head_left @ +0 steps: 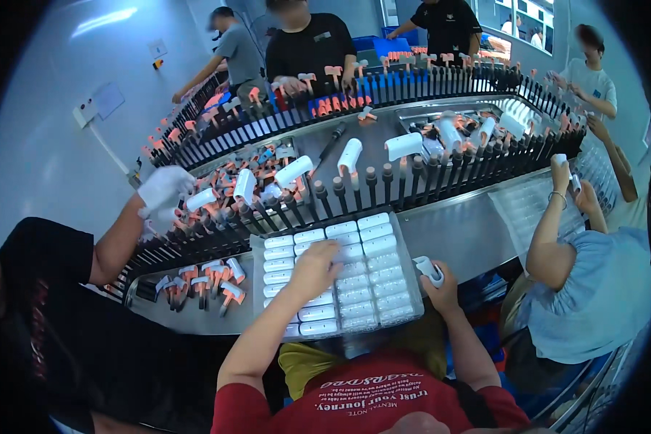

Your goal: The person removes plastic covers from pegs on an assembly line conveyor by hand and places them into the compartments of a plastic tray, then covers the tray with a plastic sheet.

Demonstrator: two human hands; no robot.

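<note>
Likely loading the tray (258,254): your left hand's (315,267) grip unclear; right hand's (443,288) fingers hold a white shell (430,270). Next calls for lining up.

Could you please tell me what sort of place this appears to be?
Most likely a factory production line: long rows of upright black posts, a clear tray of white parts, and several people stationed around the line.
</note>
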